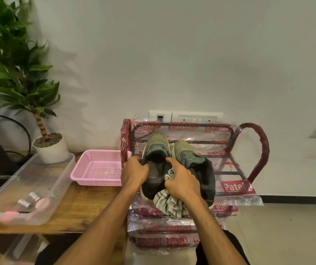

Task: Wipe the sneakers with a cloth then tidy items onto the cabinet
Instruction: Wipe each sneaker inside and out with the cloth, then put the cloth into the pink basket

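Two olive-green sneakers stood side by side on the top shelf of a red metal rack (258,150), toes toward the wall. The rack was wrapped in clear printed plastic and stood against the wall, just beside a wooden table (88,204).

The left hand (134,174) gripped the left sneaker (154,145) at the outer edge of its collar, fingers curled over the rim into the opening. The right hand (182,182) held a striped cloth (169,204), bunched under the palm with the fingers closed round it. Its index finger was stretched forward and touched the inner side of the left sneaker's collar. The loose end of the cloth hung below the hand, over the heels and the front edge of the shelf. The right sneaker (185,150) stood touching or nearly touching its pair; which of the two could not be told. The right hand and wrist partly covered its heel.

On the table, a pink basket (96,169) sat just beside the rack. Left of it lay a clear plastic tub (29,185) containing small items too blurred to identify. A potted plant (17,73) in a white pot stood behind the tub, near the wall. A white socket plate (185,116) was fixed to the wall directly behind the rack.
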### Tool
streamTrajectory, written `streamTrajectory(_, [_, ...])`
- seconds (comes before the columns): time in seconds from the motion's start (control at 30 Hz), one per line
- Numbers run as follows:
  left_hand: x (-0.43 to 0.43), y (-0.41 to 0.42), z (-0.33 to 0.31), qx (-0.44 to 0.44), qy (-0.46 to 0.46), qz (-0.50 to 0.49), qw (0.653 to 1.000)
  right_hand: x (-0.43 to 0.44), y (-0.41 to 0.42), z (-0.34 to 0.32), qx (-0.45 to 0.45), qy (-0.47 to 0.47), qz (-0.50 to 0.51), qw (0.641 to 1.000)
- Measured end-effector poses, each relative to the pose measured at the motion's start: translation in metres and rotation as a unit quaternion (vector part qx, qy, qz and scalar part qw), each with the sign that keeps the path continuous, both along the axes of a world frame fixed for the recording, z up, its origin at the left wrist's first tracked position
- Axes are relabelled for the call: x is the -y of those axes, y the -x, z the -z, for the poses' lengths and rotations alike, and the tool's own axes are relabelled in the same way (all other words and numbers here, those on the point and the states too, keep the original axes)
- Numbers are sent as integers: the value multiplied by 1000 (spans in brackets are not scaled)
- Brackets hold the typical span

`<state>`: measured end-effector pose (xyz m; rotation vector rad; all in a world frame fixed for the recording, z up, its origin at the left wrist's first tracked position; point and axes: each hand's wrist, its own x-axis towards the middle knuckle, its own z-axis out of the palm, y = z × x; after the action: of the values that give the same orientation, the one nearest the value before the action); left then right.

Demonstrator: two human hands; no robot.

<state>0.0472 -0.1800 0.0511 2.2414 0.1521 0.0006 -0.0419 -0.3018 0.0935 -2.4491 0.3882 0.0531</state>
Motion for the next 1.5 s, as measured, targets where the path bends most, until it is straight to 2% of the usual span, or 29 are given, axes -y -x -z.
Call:
streamTrajectory(0.1, [0, 5, -1, 1, 32, 9, 999, 6, 6, -3, -2, -32, 7, 999])
streamTrajectory(0.2, [-4, 6, -1, -23, 79, 18, 996, 24, 20, -4, 27, -103, 36, 994])
streamTrajectory(0.33, [-7, 11, 3, -72, 52, 36, 995, 58, 43, -7, 67, -147, 128, 979])
streamTrajectory(0.4, [-6, 18, 5, -102, 59, 44, 992, 72, 51, -8, 40, -162, 159, 973])
streamTrajectory(0.53, [-4, 25, 7, -125, 121, 13, 985, 85, 56, -14, -10, -293, 156, 943])
streamTrajectory(0.7, [-2, 30, 3, -142, 161, -10, 977, 90, 52, -6, -68, -392, 150, 905])
streamTrajectory(1.1, [9, 40, -2, -153, 187, 13, 970, 91, 61, 9, -21, -444, 147, 884])
streamTrajectory(1.27, [5, 43, -3, -171, 201, 37, 964, 100, 68, 15, -8, -491, 149, 858])
streamTrajectory(1.37, [-2, 44, -7, -164, 171, 59, 970, 104, 73, 16, 39, -502, 159, 849])
streamTrajectory(1.5, [-7, 44, -12, -147, 155, 40, 976, 99, 79, 11, 97, -509, 152, 841])
